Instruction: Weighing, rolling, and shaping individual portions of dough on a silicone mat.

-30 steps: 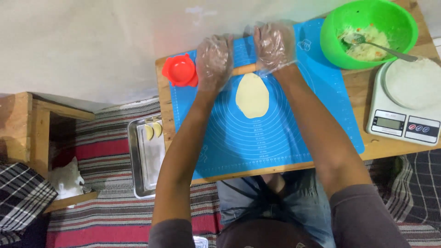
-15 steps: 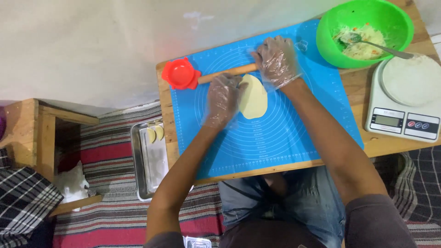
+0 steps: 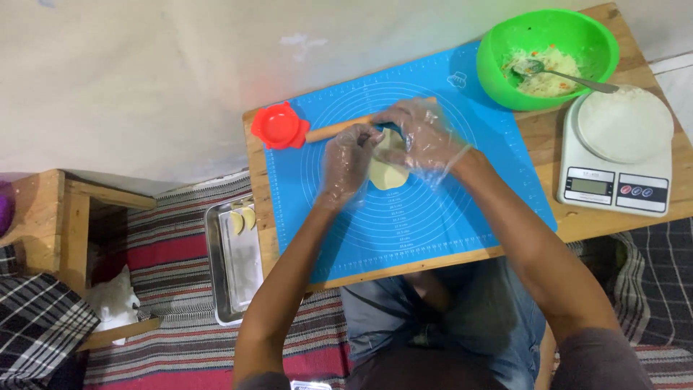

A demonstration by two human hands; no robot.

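Note:
Both hands wear clear plastic gloves and meet over a flat pale dough round (image 3: 388,173) on the blue silicone mat (image 3: 447,231). My left hand (image 3: 348,162) has its fingers on the dough's left edge. My right hand (image 3: 424,137) covers the dough's top right and pinches it; part of the dough is hidden beneath it. A wooden rolling pin (image 3: 333,130) lies on the mat just behind the hands, with neither hand on it.
A red round mould (image 3: 279,126) sits at the mat's back left corner. A green bowl (image 3: 505,36) of shredded filling holds a spoon (image 3: 570,78). A white kitchen scale (image 3: 617,152) stands at right. A metal tray (image 3: 232,267) with dough pieces lies on the striped rug.
Both hands left the rolling pin, which now lies behind them on the mat. The hands came together on the dough round and are lifting its edges.

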